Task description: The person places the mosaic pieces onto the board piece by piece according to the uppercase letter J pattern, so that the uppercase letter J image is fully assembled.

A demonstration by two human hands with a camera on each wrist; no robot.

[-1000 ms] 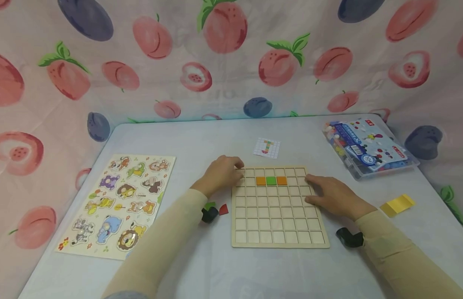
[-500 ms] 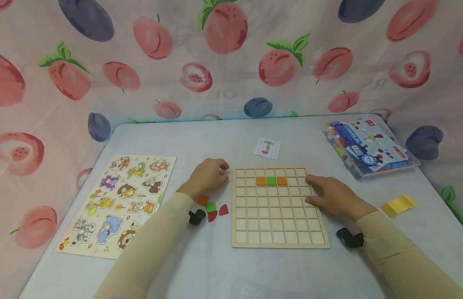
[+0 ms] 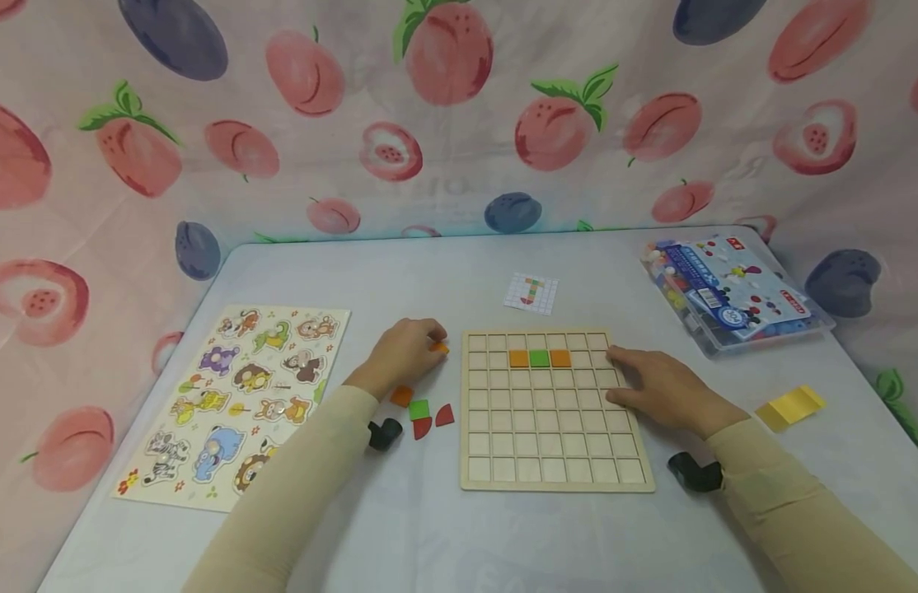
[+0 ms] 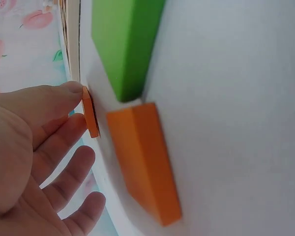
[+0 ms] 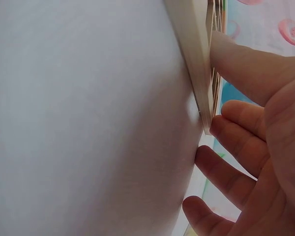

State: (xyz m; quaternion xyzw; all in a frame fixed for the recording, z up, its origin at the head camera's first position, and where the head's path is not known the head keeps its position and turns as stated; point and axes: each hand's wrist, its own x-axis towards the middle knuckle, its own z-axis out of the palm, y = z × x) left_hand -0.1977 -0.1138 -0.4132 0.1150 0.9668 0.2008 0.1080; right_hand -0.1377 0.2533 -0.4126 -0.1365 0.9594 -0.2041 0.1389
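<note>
- We see the left hand (image 3: 403, 358) just left of the frame's centre, thumb and forefinger pinching an orange piece (image 3: 440, 348); the left wrist view shows its other fingers loosely bent.
- We find the right hand (image 3: 659, 387) right of centre, thumb and forefinger spread apart and touching the right edge of the grid board (image 3: 548, 422), fingers relaxed.
- We have the grid board flat at the centre and lower centre, with an orange, green, orange row of squares (image 3: 539, 358) in its second row from the top.
- Below the left hand we see a loose orange square (image 3: 401, 396), a green square (image 3: 419, 409) and two red quarter-rounds (image 3: 444, 414), all between the left sleeve (image 3: 296, 486) and the grid board.
- We see a pattern card (image 3: 531, 294) above the grid board, an animal puzzle (image 3: 281, 387) at left, a plastic case (image 3: 733, 292) at upper right and a folded yellow paper (image 3: 790, 408) at far right.
</note>
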